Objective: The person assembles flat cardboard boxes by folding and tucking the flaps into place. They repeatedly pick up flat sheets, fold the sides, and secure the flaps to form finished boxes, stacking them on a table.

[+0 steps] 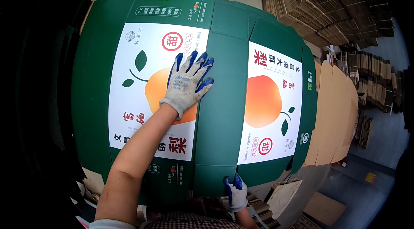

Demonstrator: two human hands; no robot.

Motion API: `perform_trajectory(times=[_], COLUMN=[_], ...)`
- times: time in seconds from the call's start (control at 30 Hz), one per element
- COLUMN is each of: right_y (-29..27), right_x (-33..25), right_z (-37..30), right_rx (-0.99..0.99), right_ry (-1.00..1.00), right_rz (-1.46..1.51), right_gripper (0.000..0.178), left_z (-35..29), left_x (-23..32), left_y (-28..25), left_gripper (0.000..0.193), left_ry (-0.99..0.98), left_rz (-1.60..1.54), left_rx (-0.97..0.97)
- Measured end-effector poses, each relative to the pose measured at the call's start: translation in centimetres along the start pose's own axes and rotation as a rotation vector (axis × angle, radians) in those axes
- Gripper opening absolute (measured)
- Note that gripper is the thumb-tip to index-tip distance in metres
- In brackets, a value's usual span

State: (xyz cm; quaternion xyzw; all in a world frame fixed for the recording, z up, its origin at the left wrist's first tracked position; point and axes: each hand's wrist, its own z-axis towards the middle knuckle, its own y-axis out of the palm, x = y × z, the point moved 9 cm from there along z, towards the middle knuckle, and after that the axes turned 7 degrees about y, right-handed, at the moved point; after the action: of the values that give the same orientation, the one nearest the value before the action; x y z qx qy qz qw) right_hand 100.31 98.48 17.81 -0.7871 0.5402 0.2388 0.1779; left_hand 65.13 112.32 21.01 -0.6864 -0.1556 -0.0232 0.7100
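A large flat cardboard box blank (220, 99), dark green with white panels showing orange-coloured pears and leaves, spreads out in front of me. My left hand (185, 82), in a pale glove with blue fingertips, lies palm down on its left panel, over the printed pear. Its fingers are stretched and spread, with nothing held. At the near edge of the blank, right of the middle, my right hand (236, 192) wears the same kind of glove. Blue fingertips rest over that edge, and the hand looks closed on it; its underside is hidden.
Plain brown cardboard (332, 112) juts out beneath the blank on the right. Tall bundled stacks of flat cardboard (319, 5) stand at the back right, with smaller stacks (375, 78) beyond. A brown sheet (324, 208) lies low at the right on the grey floor (366, 203).
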Motion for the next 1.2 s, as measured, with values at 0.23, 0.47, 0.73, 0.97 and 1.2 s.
perform_trajectory(times=[0.23,0.47,0.73,0.97,1.2], right_y=[-0.2,0.4,0.3,0.9,2.0], right_x=[-0.1,-0.1,-0.3,-2.0,-3.3], right_z=[0.3,-0.2,-0.4,-0.6,-0.5], right_rx=[0.028,0.001,0.019,0.049,0.032], right_ry=[-0.015,0.016,0.036,0.022,-0.033], right_rz=[-0.008,0.021,-0.020,-0.097,-0.141], right_gripper=[0.038,0.038,0.038,0.036,0.035], left_z=[-0.1,0.0,-0.1,-0.1,-0.1], left_x=[0.1,-0.1,0.3,0.2,0.0], left_y=[-0.1,-0.3,-0.4,-0.1,0.1], left_gripper=[0.052,0.050,0.048,0.048,0.048], left_ry=[0.004,-0.001,0.030,0.044,0.010], left_rz=[-0.006,-0.056,-0.016,-0.010,0.052], left_rx=[-0.004,0.048,0.062,0.097,0.100])
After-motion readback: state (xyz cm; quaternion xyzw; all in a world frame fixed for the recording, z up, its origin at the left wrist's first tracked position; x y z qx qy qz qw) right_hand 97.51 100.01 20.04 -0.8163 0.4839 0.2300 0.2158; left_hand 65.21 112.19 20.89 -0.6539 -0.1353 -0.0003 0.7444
